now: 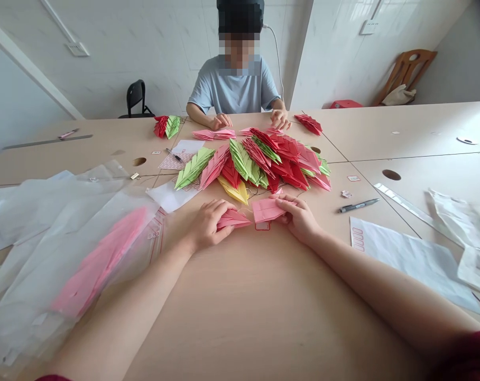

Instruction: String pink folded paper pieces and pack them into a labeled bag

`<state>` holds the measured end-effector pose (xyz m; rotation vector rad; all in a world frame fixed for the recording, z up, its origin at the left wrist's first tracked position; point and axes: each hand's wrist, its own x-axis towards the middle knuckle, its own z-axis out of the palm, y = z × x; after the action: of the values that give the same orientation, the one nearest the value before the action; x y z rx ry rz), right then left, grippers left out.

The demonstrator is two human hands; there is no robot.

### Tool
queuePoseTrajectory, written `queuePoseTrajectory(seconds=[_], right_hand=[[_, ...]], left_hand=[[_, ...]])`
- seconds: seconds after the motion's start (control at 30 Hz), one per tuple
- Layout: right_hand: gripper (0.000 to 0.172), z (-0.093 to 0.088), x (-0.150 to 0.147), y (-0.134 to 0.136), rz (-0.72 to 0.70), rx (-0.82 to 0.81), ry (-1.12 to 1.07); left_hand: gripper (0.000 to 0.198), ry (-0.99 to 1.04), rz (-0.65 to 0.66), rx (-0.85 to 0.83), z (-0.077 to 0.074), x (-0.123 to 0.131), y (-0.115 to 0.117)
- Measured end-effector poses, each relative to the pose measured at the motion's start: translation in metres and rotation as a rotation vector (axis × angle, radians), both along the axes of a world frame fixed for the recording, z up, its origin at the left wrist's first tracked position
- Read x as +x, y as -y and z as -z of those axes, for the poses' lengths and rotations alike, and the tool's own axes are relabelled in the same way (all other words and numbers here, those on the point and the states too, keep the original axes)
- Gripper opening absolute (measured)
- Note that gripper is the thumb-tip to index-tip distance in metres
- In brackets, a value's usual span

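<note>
My left hand (206, 225) is closed on a folded pink paper piece (232, 218) lying on the table. My right hand (300, 217) pinches a second pink paper piece (266, 209), partly folded, its edge touching the first. Just beyond both hands lies a heap of folded paper leaves (259, 161) in red, pink, green and yellow.
Clear plastic bags with pink paper sheets (101, 259) lie at my left. A pen (357, 205), a ruler (402, 202) and white sheets (414, 259) sit at my right. A person across the table (236, 87) rests both hands on pink paper (214, 134). Round cable holes (391, 174) mark the tabletop.
</note>
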<state>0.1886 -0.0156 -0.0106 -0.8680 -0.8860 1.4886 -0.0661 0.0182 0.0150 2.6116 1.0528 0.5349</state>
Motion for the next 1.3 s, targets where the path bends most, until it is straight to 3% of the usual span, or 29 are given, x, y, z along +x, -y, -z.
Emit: queuePoseTrajectory(seconds=[0.43, 0.67, 1.03, 1.17, 1.3], right_hand=[[0.038, -0.003, 0.001, 0.001, -0.009, -0.021, 0.046], [0.039, -0.006, -0.002, 0.003, 0.020, -0.014, 0.107], [0.040, -0.005, -0.003, 0.001, 0.030, -0.006, 0.046], [0.039, -0.004, -0.003, 0.001, 0.040, 0.018, 0.017], [0.042, -0.004, -0.003, 0.001, 0.028, 0.011, 0.048]], left_hand=[[0.036, 0.076, -0.061, -0.062, -0.003, -0.006, 0.002], [0.043, 0.160, -0.025, -0.047, 0.002, -0.005, 0.004], [0.035, 0.078, -0.111, 0.022, 0.004, 0.010, 0.006], [0.042, 0.012, -0.103, 0.041, 0.003, 0.010, 0.007], [0.064, -0.034, -0.068, 0.198, -0.002, 0.022, 0.019]])
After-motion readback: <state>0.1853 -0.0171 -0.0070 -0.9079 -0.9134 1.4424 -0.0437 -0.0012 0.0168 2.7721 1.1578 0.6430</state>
